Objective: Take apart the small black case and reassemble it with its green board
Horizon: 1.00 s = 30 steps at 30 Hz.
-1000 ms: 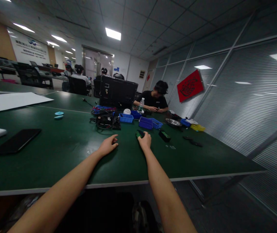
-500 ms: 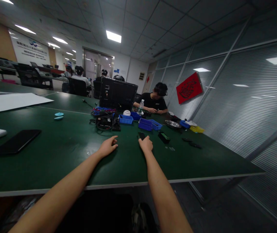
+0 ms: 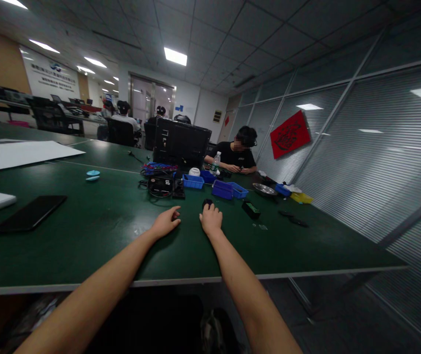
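The person's right hand lies just right of the centre of the frame, its fingers bent over the near edge of a small black object on the green surface; the hand hides part of it, so whether the fingers grip it or merely rest on it cannot be told. The left hand, to the left of it, lies with fingers loosely curled, thumb apart, and nothing visible in them. Beyond the left hand, near the middle of the frame, sits a black power adapter with its cables. Farther right, past the right hand, stand an open light-blue plastic bin and a dark-blue plastic bin. A black box with a green top lies right of the right hand, apart from it. A flat black slab like a tablet lies at the left of the frame.
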Tool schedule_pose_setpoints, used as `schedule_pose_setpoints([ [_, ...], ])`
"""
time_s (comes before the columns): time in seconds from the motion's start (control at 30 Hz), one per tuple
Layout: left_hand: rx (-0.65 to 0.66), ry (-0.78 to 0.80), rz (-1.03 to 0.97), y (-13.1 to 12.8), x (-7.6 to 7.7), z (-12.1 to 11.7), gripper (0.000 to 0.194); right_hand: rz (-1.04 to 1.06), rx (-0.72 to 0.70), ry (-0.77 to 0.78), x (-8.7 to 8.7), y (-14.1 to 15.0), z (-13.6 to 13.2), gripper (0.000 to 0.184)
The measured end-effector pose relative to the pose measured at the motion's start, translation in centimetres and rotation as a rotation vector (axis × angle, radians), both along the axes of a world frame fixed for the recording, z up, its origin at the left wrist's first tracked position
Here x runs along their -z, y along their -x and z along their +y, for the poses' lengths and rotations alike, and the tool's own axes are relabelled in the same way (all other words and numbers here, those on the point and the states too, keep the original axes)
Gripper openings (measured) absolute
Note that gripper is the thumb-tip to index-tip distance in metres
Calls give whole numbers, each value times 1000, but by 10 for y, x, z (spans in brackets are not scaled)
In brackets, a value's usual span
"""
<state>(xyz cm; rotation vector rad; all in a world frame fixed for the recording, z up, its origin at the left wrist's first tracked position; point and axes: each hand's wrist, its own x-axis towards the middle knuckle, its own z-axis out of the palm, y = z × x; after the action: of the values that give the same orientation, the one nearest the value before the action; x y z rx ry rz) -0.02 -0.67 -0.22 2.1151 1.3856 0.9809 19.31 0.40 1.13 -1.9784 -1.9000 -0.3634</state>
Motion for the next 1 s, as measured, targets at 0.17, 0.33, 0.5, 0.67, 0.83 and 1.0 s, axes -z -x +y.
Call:
schedule_pose_setpoints([
  [0.17,0,25,-12,-1,-1,-1,54,42,22,18,-3,0,-3,47],
  [0.33,-6,48,-28,-1,-1,-2,54,226,90,93,-6,-12,1,54],
  [0.5,8,35,-21,0,1,0,55,296,42,108,-2,-14,4,54],
  [0.67,-2,37,-32,-2,3,3,53,293,-120,68,0,2,-3,52],
  [0.83,-163,-154,-55,-1,-1,1,56,452,-445,112,-2,16,-8,48],
  [1.0,-208,-311,68,-1,-11,-10,55,579,-450,64,2,11,-1,42],
])
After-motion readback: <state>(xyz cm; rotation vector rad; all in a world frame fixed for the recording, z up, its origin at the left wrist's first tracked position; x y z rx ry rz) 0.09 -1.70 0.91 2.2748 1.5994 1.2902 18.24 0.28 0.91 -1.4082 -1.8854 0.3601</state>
